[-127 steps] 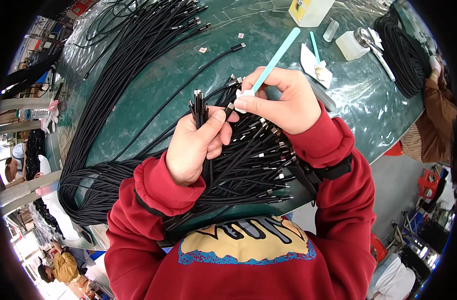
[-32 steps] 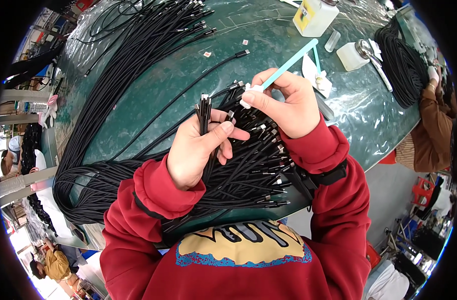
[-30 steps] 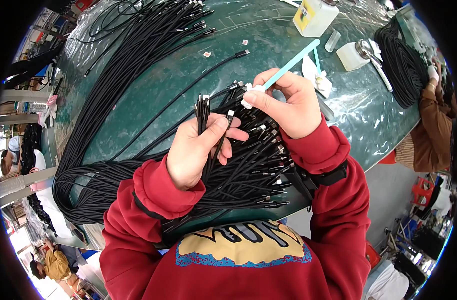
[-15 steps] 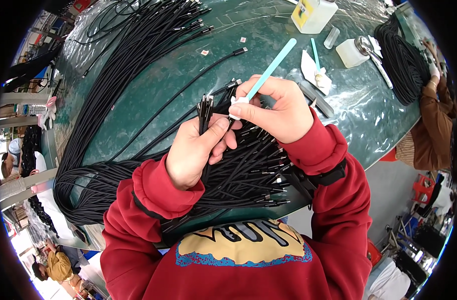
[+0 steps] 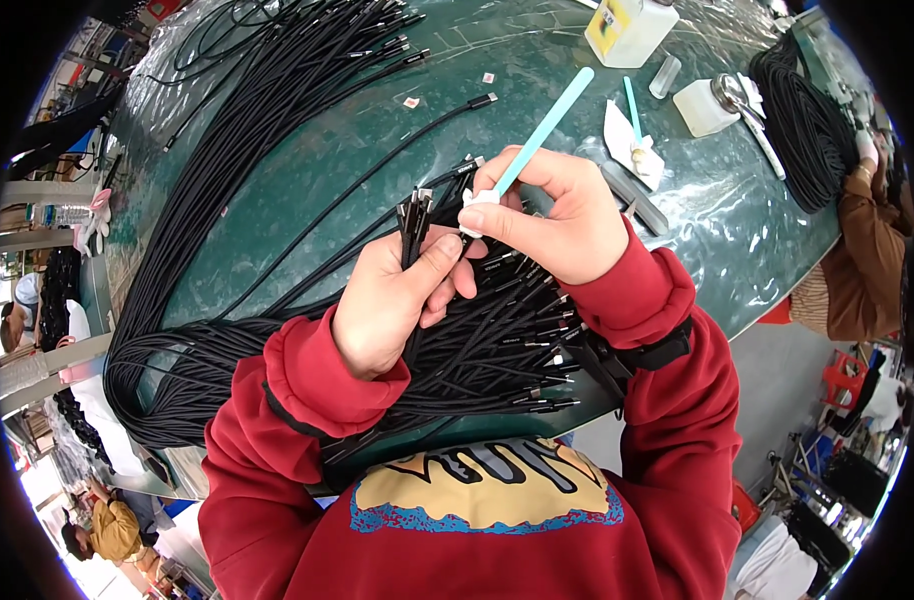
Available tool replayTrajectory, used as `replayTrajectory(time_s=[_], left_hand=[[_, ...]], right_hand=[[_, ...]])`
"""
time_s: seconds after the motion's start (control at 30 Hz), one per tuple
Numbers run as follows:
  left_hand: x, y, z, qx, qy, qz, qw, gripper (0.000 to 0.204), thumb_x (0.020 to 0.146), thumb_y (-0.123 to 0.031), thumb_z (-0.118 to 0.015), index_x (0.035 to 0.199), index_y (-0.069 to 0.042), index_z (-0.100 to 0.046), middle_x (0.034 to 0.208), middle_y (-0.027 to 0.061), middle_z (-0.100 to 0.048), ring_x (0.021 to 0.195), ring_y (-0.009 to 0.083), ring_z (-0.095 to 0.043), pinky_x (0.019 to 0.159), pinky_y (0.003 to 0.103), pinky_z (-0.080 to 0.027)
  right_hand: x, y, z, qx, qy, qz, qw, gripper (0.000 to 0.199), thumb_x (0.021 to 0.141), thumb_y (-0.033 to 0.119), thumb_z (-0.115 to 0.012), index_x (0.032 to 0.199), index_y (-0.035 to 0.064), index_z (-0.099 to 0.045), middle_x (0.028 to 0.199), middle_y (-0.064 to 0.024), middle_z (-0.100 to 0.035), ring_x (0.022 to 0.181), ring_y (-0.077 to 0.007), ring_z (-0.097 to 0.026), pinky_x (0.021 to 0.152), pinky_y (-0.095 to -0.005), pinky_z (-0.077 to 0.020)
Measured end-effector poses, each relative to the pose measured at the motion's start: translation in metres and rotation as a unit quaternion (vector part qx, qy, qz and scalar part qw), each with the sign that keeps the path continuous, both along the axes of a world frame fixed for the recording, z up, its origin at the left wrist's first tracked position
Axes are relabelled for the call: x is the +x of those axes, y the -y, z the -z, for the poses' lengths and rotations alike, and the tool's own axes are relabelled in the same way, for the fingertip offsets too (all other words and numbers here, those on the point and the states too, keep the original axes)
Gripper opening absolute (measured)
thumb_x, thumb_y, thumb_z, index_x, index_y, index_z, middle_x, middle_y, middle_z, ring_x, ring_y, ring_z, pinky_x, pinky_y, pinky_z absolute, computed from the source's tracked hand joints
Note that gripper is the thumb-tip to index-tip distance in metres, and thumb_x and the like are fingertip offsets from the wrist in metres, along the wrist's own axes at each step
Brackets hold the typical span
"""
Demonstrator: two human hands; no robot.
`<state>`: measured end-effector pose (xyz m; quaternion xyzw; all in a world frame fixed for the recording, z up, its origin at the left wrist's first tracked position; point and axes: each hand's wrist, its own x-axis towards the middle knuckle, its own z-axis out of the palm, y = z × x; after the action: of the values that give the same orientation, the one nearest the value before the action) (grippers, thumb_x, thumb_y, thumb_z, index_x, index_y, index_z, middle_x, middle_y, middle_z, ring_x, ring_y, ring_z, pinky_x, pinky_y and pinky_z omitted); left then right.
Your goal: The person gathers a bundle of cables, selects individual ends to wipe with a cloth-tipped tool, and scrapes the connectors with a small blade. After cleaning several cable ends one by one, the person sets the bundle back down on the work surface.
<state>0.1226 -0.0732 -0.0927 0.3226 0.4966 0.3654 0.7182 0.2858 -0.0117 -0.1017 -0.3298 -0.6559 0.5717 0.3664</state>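
Gripping a few cable ends (image 5: 414,215) upright in your left hand (image 5: 392,305), your right hand (image 5: 557,215) pinches a teal swab (image 5: 537,135) at their plugs, while most cables (image 5: 497,350) fanned across the worktop (image 5: 307,190) look yet untouched.

- The left hand (image 5: 392,305) sat just left of the right hand (image 5: 557,215), both above the green plastic-covered counter (image 5: 307,190).
- A small bunch of black cables with metal plugs (image 5: 414,215) stood in the left grip.
- The long light-blue swab stick (image 5: 537,135) rose up-right from the right grip.
- A large spread of black cables (image 5: 227,150) lay on the counter, left and behind.
- A white plastic bottle (image 5: 629,28) stood far behind, to the right.
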Motion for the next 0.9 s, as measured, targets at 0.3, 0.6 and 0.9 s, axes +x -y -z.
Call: replayTrajectory(time_s=[0.3, 0.6, 0.9], left_hand=[[-0.0022, 0.0008, 0.0015, -0.018, 0.023, -0.005, 1.0, 0.022, 0.087, -0.021, -0.042, 0.086, -0.001, -0.05, 0.058, -0.0023, -0.04, 0.048, 0.0037, -0.031, 0.041, 0.017, -0.026], [-0.0075, -0.0004, 0.0049, -0.037, 0.092, 0.0, 0.995, 0.023, 0.088, -0.022, -0.041, 0.086, -0.001, -0.052, 0.057, -0.0034, -0.039, 0.048, 0.0039, -0.031, 0.042, 0.018, -0.026], [-0.0038, -0.0008, -0.0004, -0.005, 0.019, 0.012, 1.0, 0.024, 0.087, -0.02, -0.043, 0.095, 0.001, -0.05, 0.063, -0.002, -0.041, 0.05, 0.0032, -0.032, 0.043, 0.017, -0.029]], right_hand=[[-0.0001, -0.0004, -0.001, 0.051, -0.03, -0.013, 0.998, 0.01, 0.07, 0.004, -0.064, 0.076, 0.0018, -0.057, 0.068, 0.0003, -0.053, 0.058, -0.0062, -0.044, 0.055, -0.0198, -0.0361], [-0.002, -0.0005, 0.0024, 0.107, -0.037, -0.035, 0.993, 0.01, 0.07, 0.003, -0.064, 0.076, 0.0024, -0.057, 0.068, -0.0005, -0.053, 0.061, -0.0069, -0.045, 0.055, -0.0208, -0.0363], [-0.0016, 0.0026, -0.0019, 0.042, -0.009, -0.008, 0.999, 0.01, 0.071, 0.005, -0.064, 0.076, 0.0031, -0.055, 0.069, 0.0013, -0.053, 0.062, -0.0052, -0.045, 0.056, -0.0194, -0.0353]])
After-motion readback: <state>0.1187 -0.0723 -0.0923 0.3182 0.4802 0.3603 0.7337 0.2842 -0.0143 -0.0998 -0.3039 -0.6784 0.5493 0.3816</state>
